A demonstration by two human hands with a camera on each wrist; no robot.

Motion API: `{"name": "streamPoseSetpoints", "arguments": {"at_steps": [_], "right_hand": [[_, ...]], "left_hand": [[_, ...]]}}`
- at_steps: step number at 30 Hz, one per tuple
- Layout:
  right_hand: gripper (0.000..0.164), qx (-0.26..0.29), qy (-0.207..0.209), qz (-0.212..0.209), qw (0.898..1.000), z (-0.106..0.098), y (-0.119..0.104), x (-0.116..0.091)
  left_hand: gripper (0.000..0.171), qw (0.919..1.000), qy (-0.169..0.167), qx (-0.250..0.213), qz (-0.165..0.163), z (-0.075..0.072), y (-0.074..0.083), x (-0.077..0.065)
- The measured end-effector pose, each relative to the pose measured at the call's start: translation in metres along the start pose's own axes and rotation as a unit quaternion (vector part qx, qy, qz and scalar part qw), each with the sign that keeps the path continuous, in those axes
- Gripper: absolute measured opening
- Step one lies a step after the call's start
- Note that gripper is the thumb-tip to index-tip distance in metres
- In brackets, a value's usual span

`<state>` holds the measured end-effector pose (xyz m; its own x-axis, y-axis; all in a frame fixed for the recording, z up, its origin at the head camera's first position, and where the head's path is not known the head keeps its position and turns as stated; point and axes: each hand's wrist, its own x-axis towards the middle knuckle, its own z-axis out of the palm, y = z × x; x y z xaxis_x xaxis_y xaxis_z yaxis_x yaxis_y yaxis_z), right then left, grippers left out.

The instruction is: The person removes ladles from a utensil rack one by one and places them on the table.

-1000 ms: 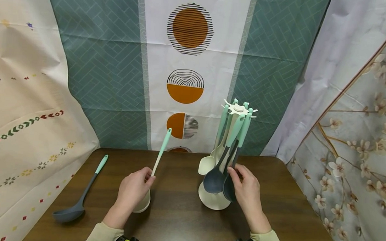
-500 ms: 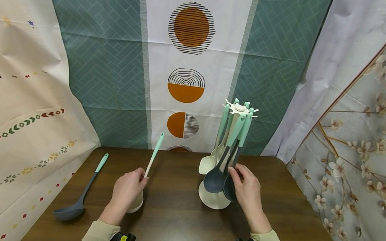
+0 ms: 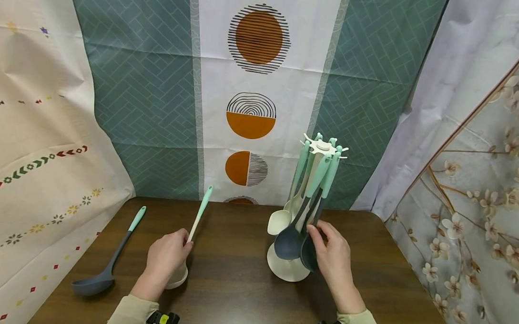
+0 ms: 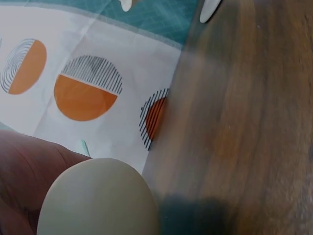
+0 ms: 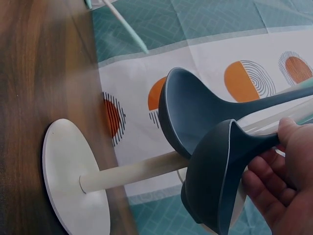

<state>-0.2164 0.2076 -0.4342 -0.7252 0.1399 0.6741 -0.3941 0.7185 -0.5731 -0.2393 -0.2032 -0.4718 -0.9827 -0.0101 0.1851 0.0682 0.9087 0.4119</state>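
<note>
Two hands are working beside the utensil rack: the left hand is gripping a cream ladle left of it, and the right hand is pinching a dark hanging ladle. Steadying the rack is advisable.

I see a cream spoon with a mint handle, tilted up and away over the table, its bowl low by the near edge. Two dark grey ladles (mint handles too) hang on the stand; the nearer ladle overlaps the other ladle.
</note>
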Motion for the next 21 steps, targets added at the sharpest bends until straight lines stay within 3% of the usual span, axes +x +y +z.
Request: {"name": "streamPoseSetpoints", "arguments": {"at_steps": [12,21], "right_hand": [[0.008,0.005,0.002,-0.005,1.000,-0.001,-0.001,0.001],[0.008,-0.003,-0.003,0.002,1.000,0.000,0.000,0.000]], "left_hand": [[0.019,0.9998,-0.012,0.014,-0.003,0.000,-0.019,-0.001],[0.015,0.9989,-0.029,0.020,-0.031,-0.004,-0.031,-0.001]]}}
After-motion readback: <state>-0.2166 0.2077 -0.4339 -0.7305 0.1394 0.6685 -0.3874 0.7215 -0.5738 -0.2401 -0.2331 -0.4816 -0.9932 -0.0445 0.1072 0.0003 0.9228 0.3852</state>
